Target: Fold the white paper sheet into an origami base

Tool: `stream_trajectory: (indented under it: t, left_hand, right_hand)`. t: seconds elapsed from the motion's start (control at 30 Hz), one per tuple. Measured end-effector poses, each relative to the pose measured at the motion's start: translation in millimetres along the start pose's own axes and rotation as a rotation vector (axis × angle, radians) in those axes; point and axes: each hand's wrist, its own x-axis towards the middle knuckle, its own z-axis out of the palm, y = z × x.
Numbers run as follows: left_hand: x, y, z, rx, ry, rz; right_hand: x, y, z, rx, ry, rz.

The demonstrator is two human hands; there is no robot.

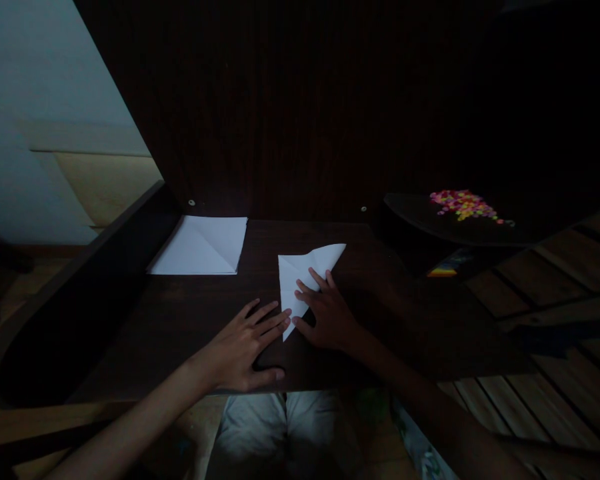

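Note:
A white sheet of paper, folded into a triangle, lies on the dark wooden desk, its upper right corner lifting a little. My right hand rests on the paper's right side with its fingers spread. To the left, my left hand lies flat, fingers apart, with its fingertips touching the paper near the lower corner. Part of the folded edge is hidden under my right hand.
A stack of white paper with a diagonal crease sits at the desk's back left. Small colourful pieces are heaped on a raised curved shelf at right. A dark side panel bounds the left.

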Motion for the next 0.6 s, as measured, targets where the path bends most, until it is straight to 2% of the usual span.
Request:
stream_trajectory:
  t: [0.13, 0.33, 0.47, 0.6]
  left_hand:
    - [-5.8, 4.3, -1.3, 0.016, 0.007, 0.056]
    - [-16.4, 12.7, -8.0, 0.004, -0.017, 0.070]
    - [-20.4, 15.6, -17.7, -0.134, 0.055, 0.108]
    - [-23.2, 16.8, -21.2, -0.300, 0.191, 0.117]
  right_hand:
    - [-0.1, -0.3, -0.4, -0.014, -0.026, -0.002]
    - [-0.5, 0.3, -1.0, 0.003, -0.002, -0.012]
    - [-0.3, -1.2, -2.3, 0.007, -0.018, 0.002]
    - [-1.3, -2.4, -2.2, 0.011, -0.033, 0.022]
